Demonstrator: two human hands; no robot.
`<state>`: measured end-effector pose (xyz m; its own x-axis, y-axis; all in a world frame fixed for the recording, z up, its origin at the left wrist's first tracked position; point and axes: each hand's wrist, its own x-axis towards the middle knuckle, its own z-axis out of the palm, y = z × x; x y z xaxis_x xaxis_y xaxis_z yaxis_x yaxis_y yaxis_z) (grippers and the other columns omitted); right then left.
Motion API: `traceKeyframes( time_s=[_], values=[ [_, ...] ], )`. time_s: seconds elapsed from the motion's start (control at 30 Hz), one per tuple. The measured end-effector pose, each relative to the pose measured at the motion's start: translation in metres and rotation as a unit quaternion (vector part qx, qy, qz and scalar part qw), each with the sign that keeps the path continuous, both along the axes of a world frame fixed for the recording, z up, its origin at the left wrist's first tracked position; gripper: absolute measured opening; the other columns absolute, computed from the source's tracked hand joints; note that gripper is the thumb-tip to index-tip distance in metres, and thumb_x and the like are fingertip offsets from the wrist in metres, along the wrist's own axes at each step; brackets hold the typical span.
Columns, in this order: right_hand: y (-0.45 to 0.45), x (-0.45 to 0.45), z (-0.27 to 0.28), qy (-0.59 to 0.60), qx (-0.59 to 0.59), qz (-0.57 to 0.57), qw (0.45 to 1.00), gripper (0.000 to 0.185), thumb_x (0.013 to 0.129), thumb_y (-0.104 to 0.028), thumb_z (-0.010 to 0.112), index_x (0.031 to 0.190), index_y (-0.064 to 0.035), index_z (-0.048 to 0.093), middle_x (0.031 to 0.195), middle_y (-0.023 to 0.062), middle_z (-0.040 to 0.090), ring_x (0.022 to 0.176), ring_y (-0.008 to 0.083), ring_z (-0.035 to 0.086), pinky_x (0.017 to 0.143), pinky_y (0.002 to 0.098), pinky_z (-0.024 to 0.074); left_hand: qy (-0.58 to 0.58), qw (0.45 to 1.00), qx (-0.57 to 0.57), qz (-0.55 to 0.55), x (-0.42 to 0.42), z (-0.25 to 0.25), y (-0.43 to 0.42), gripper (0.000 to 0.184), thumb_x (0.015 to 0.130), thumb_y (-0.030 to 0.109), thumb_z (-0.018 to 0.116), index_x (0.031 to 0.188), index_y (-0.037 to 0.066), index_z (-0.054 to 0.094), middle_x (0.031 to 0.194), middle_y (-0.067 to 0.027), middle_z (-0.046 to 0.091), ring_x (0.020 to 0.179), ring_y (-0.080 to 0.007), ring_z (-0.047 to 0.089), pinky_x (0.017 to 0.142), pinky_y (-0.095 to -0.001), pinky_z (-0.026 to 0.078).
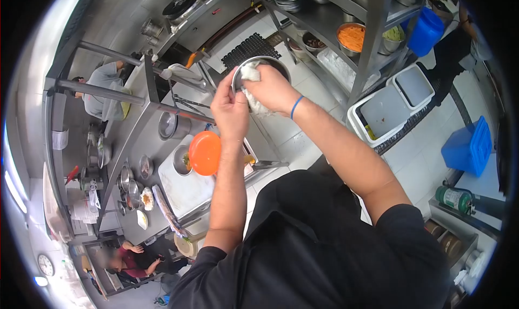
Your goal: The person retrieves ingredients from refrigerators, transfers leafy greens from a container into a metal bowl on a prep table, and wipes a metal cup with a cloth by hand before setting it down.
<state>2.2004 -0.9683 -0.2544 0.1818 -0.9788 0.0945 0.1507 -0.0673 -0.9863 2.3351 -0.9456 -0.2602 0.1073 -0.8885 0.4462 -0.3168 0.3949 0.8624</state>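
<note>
A round metal bowl (278,65) is held up in front of me, tilted, above the floor. My left hand (230,106) is closed on the bowl's near left rim. In my right hand (270,87) is a crumpled white cloth (250,71), pressed against the bowl at its rim and inside. Part of the cloth hangs below my fingers, and much of the bowl is hidden behind both hands. Below my left hand, an orange round lid or bowl (205,153) sits beside a metal bowl of food (183,160) on the counter.
A white cutting board (189,193) lies on the counter at left, near several small bowls. Shelving at upper right holds shredded orange food (351,37). White bins (384,112) and a blue container (467,147) are at right. Two other people are at left.
</note>
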Motion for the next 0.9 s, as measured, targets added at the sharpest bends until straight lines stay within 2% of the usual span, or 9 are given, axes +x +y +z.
traceKeyframes(
  time_s=[0.23,0.3,0.4,0.43,0.53,0.57,0.6,0.83,0.9],
  values=[
    [0.000,-0.003,0.013,0.140,-0.096,0.137,0.976,0.030,0.088,-0.009,0.058,0.114,0.0028,0.065,0.106,0.0220,0.072,0.097,0.0315,0.070,0.083,0.0411,0.0540,-0.123,0.991,-0.024,-0.042,0.027,0.023,0.010,0.050,0.084,-0.008,0.058,0.131,0.004,0.068,0.093,0.0043,0.066,0.076,-0.0015,0.052,0.071,-0.0190,0.046],
    [0.002,-0.009,0.027,0.217,-0.124,0.194,0.949,0.028,0.087,-0.010,0.058,0.111,0.0016,0.067,0.105,0.0242,0.072,0.098,0.0356,0.070,0.085,0.0421,0.0544,-0.122,0.991,-0.002,-0.049,0.024,0.034,0.013,0.040,0.090,-0.005,0.063,0.129,-0.001,0.068,0.102,0.0008,0.071,0.083,-0.0022,0.059,0.076,-0.0183,0.049],
    [-0.010,-0.005,0.030,0.403,-0.190,0.289,0.847,0.026,0.084,-0.011,0.060,0.105,0.0002,0.070,0.100,0.0231,0.073,0.095,0.0342,0.071,0.084,0.0415,0.0549,-0.139,0.988,-0.020,-0.064,0.033,0.024,0.007,0.040,0.090,-0.004,0.063,0.129,-0.001,0.068,0.103,0.0003,0.071,0.083,-0.0020,0.059,0.076,-0.0183,0.049],
    [-0.010,-0.009,0.037,0.425,-0.191,0.302,0.831,0.023,0.081,-0.013,0.063,0.099,-0.0005,0.071,0.098,0.0219,0.073,0.093,0.0335,0.071,0.084,0.0416,0.0550,-0.099,0.993,-0.015,-0.069,0.032,0.018,0.005,0.040,0.086,-0.006,0.060,0.124,0.002,0.071,0.105,-0.0042,0.075,0.091,-0.0070,0.065,0.083,-0.0234,0.052],
    [-0.001,-0.034,0.068,0.444,-0.135,0.405,0.787,0.026,0.078,-0.014,0.065,0.100,-0.0007,0.069,0.095,0.0206,0.073,0.091,0.0326,0.072,0.082,0.0423,0.0552,-0.080,0.995,0.008,-0.066,0.031,0.013,0.003,0.040,0.086,-0.006,0.061,0.125,0.001,0.071,0.104,-0.0035,0.075,0.090,-0.0061,0.064,0.081,-0.0229,0.052],
    [0.000,-0.044,0.064,0.418,-0.160,0.430,0.784,0.028,0.077,-0.015,0.066,0.102,-0.0013,0.069,0.093,0.0203,0.073,0.090,0.0335,0.071,0.081,0.0431,0.0550,-0.174,0.983,0.052,0.001,0.035,0.022,0.004,0.042,0.085,-0.006,0.062,0.124,0.002,0.071,0.103,-0.0028,0.075,0.091,-0.0058,0.065,0.081,-0.0233,0.052],
    [0.002,-0.055,0.059,0.392,-0.185,0.456,0.778,0.030,0.076,-0.015,0.067,0.103,-0.0018,0.068,0.091,0.0201,0.072,0.089,0.0343,0.071,0.080,0.0440,0.0548,-0.144,0.989,-0.006,-0.011,0.048,0.013,-0.007,0.043,0.084,-0.006,0.062,0.124,0.004,0.071,0.101,-0.0023,0.075,0.085,-0.0055,0.063,0.078,-0.0239,0.052],
    [0.027,-0.069,0.068,0.463,-0.294,0.079,0.833,0.024,0.078,-0.010,0.071,0.100,-0.0024,0.064,0.095,0.0138,0.070,0.096,0.0333,0.066,0.084,0.0486,0.0515,-0.183,0.979,0.077,0.044,0.060,0.026,-0.011,0.040,0.085,-0.005,0.060,0.122,0.005,0.072,0.103,-0.0062,0.076,0.091,-0.0116,0.068,0.084,-0.0269,0.053],
    [0.021,-0.046,0.050,0.449,-0.431,0.033,0.782,0.022,0.078,-0.011,0.070,0.099,-0.0042,0.065,0.096,0.0109,0.070,0.100,0.0298,0.064,0.085,0.0458,0.0509,-0.172,0.982,0.077,0.018,0.051,0.025,-0.014,0.038,0.086,-0.005,0.061,0.121,0.003,0.072,0.105,-0.0076,0.076,0.091,-0.0117,0.069,0.085,-0.0275,0.054]
  ],
)
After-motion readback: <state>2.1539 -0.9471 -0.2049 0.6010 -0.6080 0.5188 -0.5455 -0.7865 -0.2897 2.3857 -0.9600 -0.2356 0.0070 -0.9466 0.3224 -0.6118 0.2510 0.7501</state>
